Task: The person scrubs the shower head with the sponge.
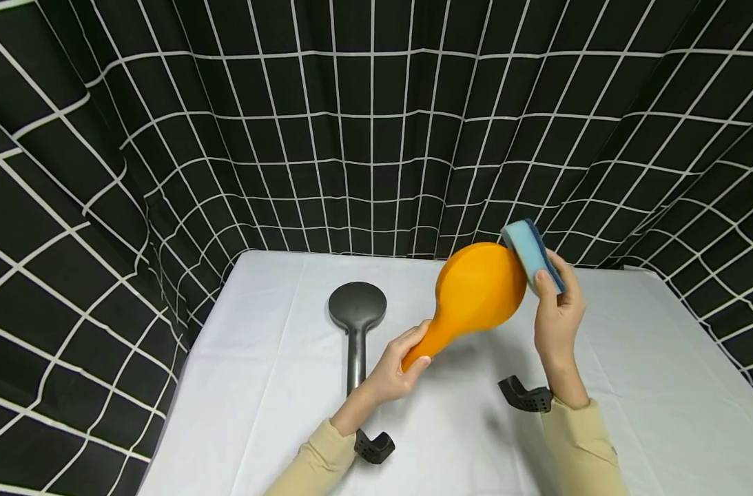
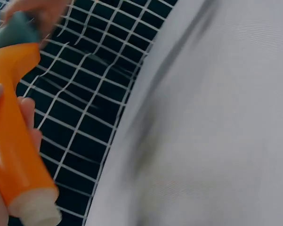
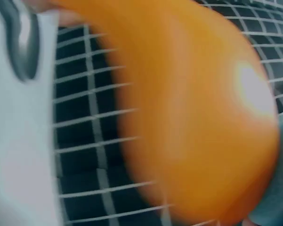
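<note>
My left hand (image 1: pixel 393 368) grips the handle of an orange shower head (image 1: pixel 480 286), its round head tilted up to the right over the table. In the left wrist view the handle ends in a whitish collar (image 2: pixel 35 207). Thumb and fingers of my right hand (image 1: pixel 560 310) pinch a light blue sponge (image 1: pixel 526 253) with a dark blue layer on its outer side. The sponge lies against the right edge of the round head. In the right wrist view the orange head fills the middle, with the sponge (image 3: pixel 275 188) at its lower right.
A dark grey shower head (image 1: pixel 357 306) lies on the white-covered table (image 1: pixel 258 331), left of the orange one, its handle partly behind my left hand. Black cloth (image 1: pixel 351 138) with white grid lines hangs behind the table and at both sides. A black bracket (image 1: pixel 525 396) sits at each wrist.
</note>
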Motion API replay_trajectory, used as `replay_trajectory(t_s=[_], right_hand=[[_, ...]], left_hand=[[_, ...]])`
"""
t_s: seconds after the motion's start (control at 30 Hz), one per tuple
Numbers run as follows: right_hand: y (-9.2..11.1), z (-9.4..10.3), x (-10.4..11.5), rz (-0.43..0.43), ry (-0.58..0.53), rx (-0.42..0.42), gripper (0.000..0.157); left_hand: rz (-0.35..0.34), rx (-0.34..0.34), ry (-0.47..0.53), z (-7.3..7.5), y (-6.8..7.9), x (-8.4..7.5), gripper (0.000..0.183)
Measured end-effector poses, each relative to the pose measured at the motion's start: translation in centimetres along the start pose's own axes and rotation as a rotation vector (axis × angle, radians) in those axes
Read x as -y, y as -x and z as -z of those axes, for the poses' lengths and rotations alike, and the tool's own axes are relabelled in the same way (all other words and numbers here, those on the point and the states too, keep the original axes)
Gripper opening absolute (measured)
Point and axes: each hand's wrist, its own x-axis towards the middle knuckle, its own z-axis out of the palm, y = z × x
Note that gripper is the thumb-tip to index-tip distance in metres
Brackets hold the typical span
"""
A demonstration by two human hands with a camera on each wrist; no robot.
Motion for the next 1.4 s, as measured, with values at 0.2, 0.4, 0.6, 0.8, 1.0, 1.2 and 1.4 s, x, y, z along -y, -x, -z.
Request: replay_trajectory(t_s=[0.2,0.4,0.6,0.8,1.0,1.2,1.4], right_hand=[[-0.7,0.4,0.3,0.001,0.106,0.031,0.033],[1.1,1.2,-1.4,-0.285,0.222,0.035,0.036],[-0.4,0.3,0.2,-0.060,0.241,0.046,0.033],[-1.2,0.4,0.6,0.101,0.228,0.051,0.031],[-0.5,2.1,-0.8,-0.182,0.316,0.079,0.036],[-1.0,2.4,0.9,-0.169,0.298,0.127,0.033],[-1.4,2.6,1.4,-0.077,0.226,0.108,0.029]], left_hand=[[-0.042,-0.072,-0.112,-0.6,0.1,0.1,0.047],[-0.019,-0.120,-0.140,-0.8,0.9,2.7,0.051],[0.073,-0.066,-0.282,-0.9,1.6,3.3,0.052],[0.004,-0.091,-0.401,-1.1,1.4,2.9,0.050],[-0.010,-0.108,-0.454,-0.8,1.2,2.7,0.052],[-0.008,-0.043,-0.503,-0.6,1.4,2.9,0.050],[-0.045,-0.054,-0.493,-0.8,1.4,3.1,0.048]])
